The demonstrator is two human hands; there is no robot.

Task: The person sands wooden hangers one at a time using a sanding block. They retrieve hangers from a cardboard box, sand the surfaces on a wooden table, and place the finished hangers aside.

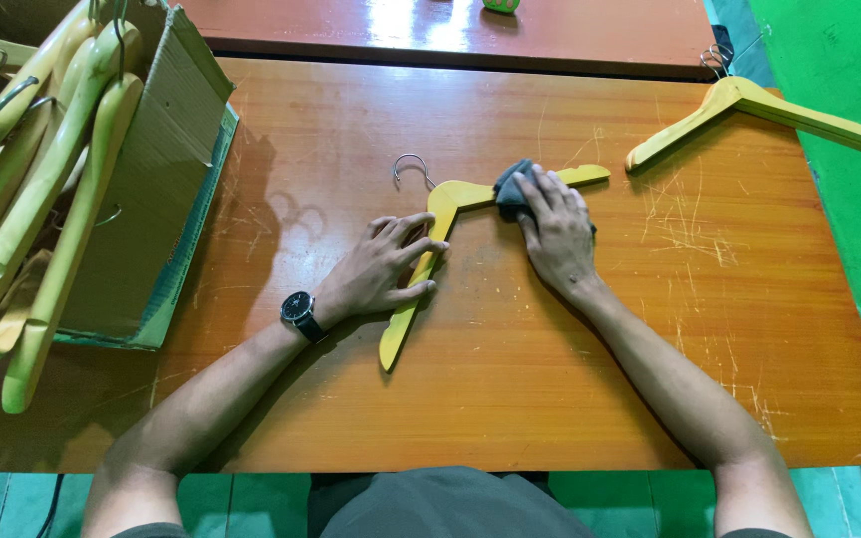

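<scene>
Two hands share one yellow wooden hanger lying flat on the desk — left hand pins its near arm with spread fingers, right hand presses a grey cloth onto its far arm.

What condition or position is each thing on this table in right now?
Yellow hanger: flat on the table, pinned by the left hand.
Grey cloth: bunched under the right hand, pressed on the hanger.
Second hanger: flat, untouched.
Cardboard box: open, hangers sticking out.
</scene>
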